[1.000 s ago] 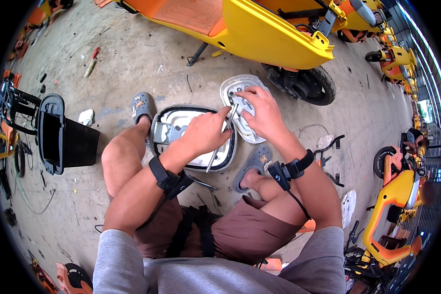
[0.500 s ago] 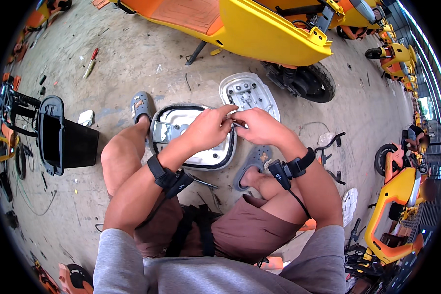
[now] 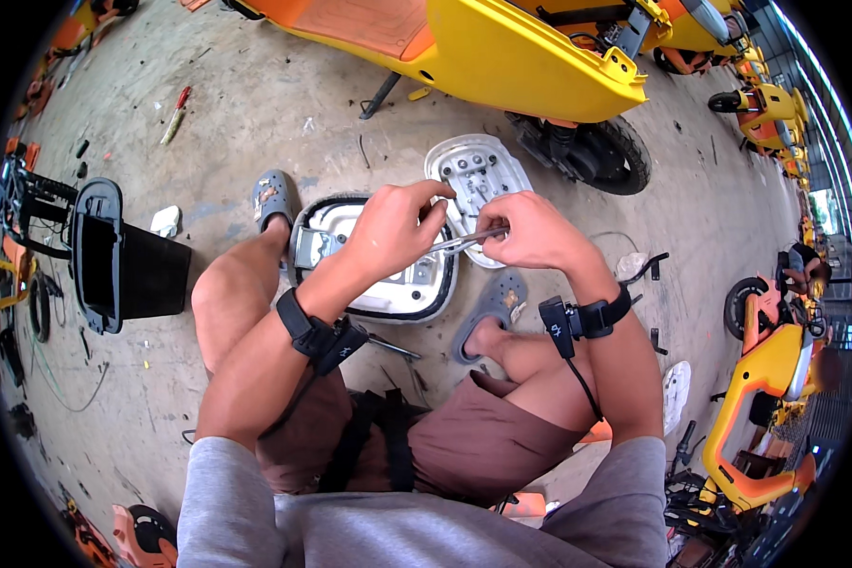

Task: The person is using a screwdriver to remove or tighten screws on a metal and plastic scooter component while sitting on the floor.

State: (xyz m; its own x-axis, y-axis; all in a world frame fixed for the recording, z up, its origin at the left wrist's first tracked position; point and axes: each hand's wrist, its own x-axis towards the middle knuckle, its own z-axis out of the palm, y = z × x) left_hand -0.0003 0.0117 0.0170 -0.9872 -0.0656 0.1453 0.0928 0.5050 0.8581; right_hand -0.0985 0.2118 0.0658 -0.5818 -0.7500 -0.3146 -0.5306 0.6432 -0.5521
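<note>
My left hand (image 3: 402, 227) is over the white padded-rim panel (image 3: 360, 303), its index finger and thumb apart; its other fingers are mostly hidden. My right hand (image 3: 525, 227) pinches slim metal tools (image 3: 464, 239), which extend leftward beside my left hand, their far end hidden. A second white panel (image 3: 478, 166) with metal fittings lies just beyond both hands, partly behind the first. A dark metal rod (image 3: 393, 348) rests on the floor below the padded panel, between my feet.
A yellow-and-orange scooter (image 3: 530, 66) stands ahead. At left are a black bin (image 3: 147, 275) and a red-handled tool (image 3: 178, 114) on the floor. More scooters (image 3: 757, 398) line the right, where another person (image 3: 803, 265) crouches. A black handlebar part (image 3: 653, 265) lies beside me.
My left hand has risen slightly and its upper fingers have parted. My right hand has shifted right and down from the farther panel, now gripping the tools, which lie at a flatter angle.
</note>
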